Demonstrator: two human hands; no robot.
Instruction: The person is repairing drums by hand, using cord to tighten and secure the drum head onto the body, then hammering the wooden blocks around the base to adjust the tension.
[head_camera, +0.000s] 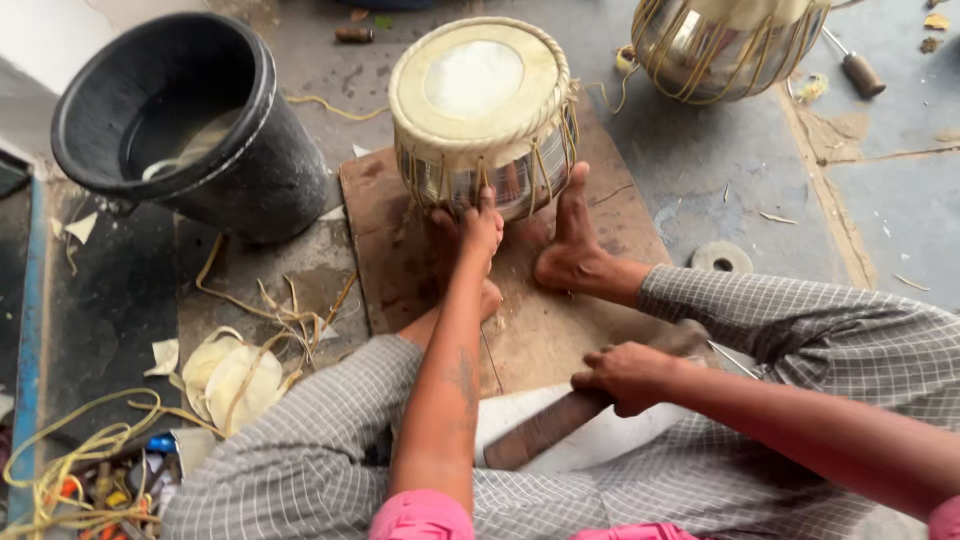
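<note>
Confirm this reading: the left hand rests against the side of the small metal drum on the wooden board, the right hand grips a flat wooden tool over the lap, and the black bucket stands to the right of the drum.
One detail is wrong. In the head view the black bucket stands to the left of the drum, not the right. The rest holds: the left hand touches the drum's side on the wooden board, and the right hand grips the flat wooden tool over the lap.

Grey concrete floor (720, 180), cracked and stained. On it: worn wooden board (560, 330) at centre, w/ laced drum (480, 110) upright on board's far end; black bucket (180, 120) at left, just beside board; second, shiny metal drum (725, 45) at top right; flat ring-shaped washer (722, 258) right of board; pale hide scraps (232, 372) and yellow cord (70, 460) at lower left.
</note>
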